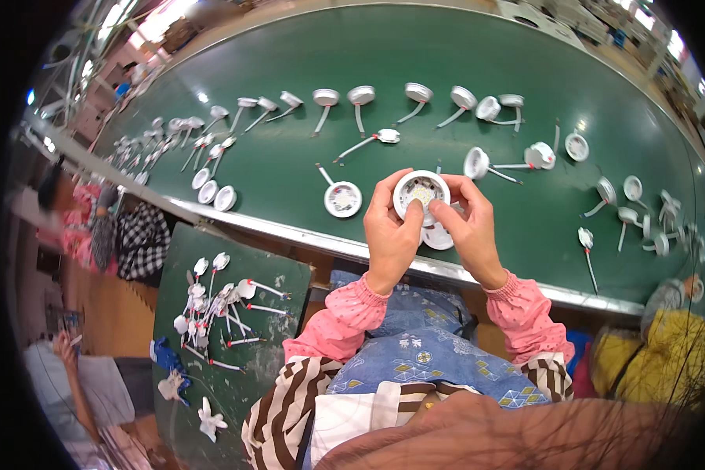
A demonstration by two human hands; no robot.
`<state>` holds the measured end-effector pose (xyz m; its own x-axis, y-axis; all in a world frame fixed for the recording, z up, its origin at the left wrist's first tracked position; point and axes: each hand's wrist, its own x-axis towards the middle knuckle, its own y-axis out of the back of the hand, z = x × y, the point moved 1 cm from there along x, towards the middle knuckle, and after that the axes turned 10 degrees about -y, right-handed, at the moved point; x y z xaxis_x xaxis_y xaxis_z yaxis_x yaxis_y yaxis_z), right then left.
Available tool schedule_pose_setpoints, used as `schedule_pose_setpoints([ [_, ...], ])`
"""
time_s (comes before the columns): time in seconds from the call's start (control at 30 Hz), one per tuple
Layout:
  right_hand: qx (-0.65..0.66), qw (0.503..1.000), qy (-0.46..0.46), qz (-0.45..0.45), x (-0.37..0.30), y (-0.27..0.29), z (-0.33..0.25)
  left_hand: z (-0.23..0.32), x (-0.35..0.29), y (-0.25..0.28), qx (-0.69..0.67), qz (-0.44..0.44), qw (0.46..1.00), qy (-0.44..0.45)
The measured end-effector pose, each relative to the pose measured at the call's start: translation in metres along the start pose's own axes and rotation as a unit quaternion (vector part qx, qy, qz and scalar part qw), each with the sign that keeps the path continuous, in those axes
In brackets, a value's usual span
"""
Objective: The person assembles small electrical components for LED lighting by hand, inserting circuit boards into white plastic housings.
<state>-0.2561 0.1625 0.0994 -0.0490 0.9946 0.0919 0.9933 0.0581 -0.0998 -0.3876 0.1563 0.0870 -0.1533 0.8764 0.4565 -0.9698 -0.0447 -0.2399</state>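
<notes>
Fingers of the left hand [392, 237] and right hand [473, 233] pinch the round white lamp [421, 188]. It seems light and stiff, perhaps fragile inside; better hold its rim.

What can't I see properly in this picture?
Head view:
Back of the round white lamp part: turned away.
Some fingers of the left hand and right hand: behind it.
White piece below: partly covered by lamp part and right hand.
Far-left white pieces: too small, crowded to count.
Person in yellow: cut off by dark rim.
</notes>
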Motion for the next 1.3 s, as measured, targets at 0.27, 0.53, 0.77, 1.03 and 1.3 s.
schedule_pose_setpoints([
  [0.27, 0.097, 0.983, -0.087, -0.133, 0.061, -0.123, 0.007, 0.024, 0.026, 0.086, 0.11, 0.18, 0.973, -0.097],
  [0.53, 0.079, 0.96, -0.081, -0.255, 0.053, -0.268, 0.018, 0.059, 0.014, 0.201, 0.194, 0.332, 0.913, -0.139],
  [0.77, 0.077, 0.891, -0.167, -0.415, 0.069, -0.377, 0.042, 0.083, 0.011, 0.304, 0.217, 0.396, 0.883, -0.126],
  [1.03, 0.074, 0.835, -0.184, -0.514, 0.068, -0.384, 0.066, 0.097, -0.023, 0.337, 0.05, 0.374, 0.924, -0.058],
  [1.3, 0.08, 0.832, -0.194, -0.514, 0.067, -0.394, 0.075, 0.092, -0.035, 0.346, 0.08, 0.368, 0.922, -0.089],
])
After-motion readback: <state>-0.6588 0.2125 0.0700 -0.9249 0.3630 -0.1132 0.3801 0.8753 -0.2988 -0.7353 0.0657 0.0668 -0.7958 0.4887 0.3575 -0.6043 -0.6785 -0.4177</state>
